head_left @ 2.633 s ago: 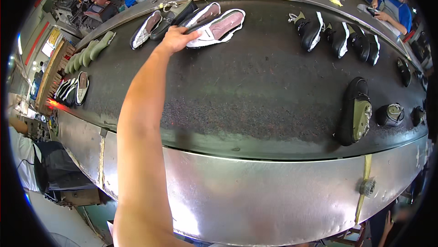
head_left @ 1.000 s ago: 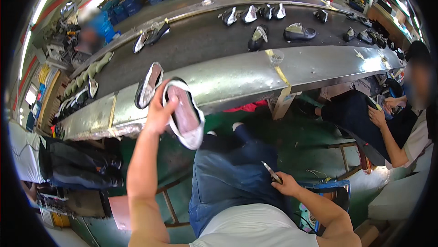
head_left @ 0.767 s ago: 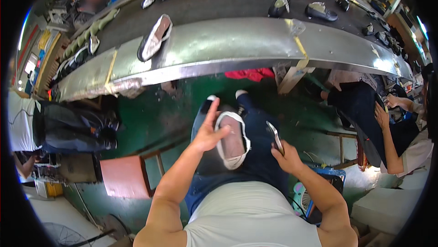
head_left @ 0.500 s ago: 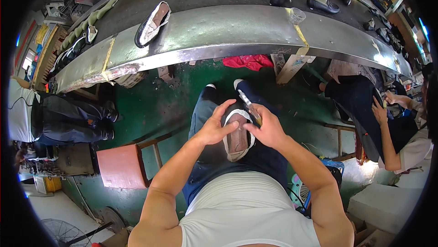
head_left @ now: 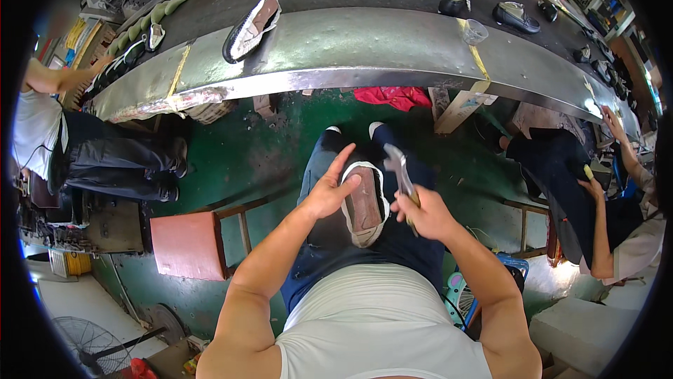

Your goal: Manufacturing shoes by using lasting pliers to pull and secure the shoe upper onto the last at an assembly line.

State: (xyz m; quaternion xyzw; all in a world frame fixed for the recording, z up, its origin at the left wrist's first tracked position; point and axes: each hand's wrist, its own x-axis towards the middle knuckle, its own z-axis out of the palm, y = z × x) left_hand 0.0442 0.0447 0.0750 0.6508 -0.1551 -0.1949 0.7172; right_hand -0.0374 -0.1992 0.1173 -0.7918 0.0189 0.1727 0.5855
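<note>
Bright, even daylight across the scene, strongest at lower right, where a pale concrete floor patch nearly washes out. Glare streaks run along the curved grey metal edge of the conveyor table. Soft shadow under that edge on the green floor. Strong fisheye bending; black vignette rings the frame. Centre sharp; rim softens, figures at upper left blurred.

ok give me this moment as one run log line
left hand: steadies shoe on lap | right hand: grips metal tool beside shoe | conveyor belt: more shoes
</note>
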